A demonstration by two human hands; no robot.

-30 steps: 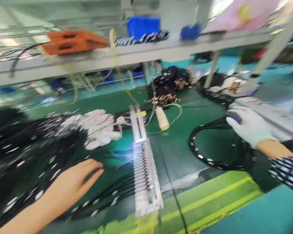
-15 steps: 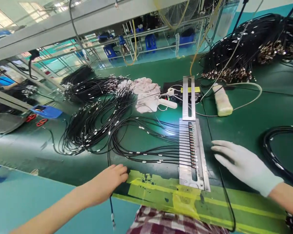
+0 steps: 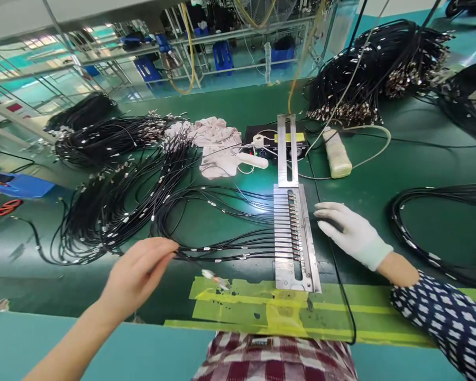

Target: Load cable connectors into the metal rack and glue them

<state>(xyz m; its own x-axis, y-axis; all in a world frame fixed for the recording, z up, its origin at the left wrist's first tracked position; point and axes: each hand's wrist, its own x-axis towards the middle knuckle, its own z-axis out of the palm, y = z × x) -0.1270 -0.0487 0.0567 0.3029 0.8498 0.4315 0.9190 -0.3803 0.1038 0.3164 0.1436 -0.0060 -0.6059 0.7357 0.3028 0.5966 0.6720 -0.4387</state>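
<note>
My bare left hand (image 3: 140, 270) pinches a black cable between thumb and fingertips, left of the metal fixture. The cable's connector end (image 3: 215, 279), pale and smeared by motion, sticks out to the right above the bench. Slotted and flat, the metal fixture (image 3: 283, 272) holds several black cables (image 3: 238, 248) side by side, their small connectors (image 3: 295, 227) lined up along its slot. My right hand (image 3: 351, 233), in a white glove, lies just right of the fixture with its fingers stretched out and nothing in them.
Bundles of black cables (image 3: 119, 222) cover the left of the bench; more (image 3: 353, 79) lie at the back right. A white cloth (image 3: 220, 159), a black control box (image 3: 257, 137) and a wrapped white block (image 3: 337, 156) stand behind the fixture. Coiled cable (image 3: 400, 233) lies right.
My left hand has come up from the bench edge, lifting the cable end that hung over it toward the fixture. My right hand remains beside the fixture. The camera view has shifted.
</note>
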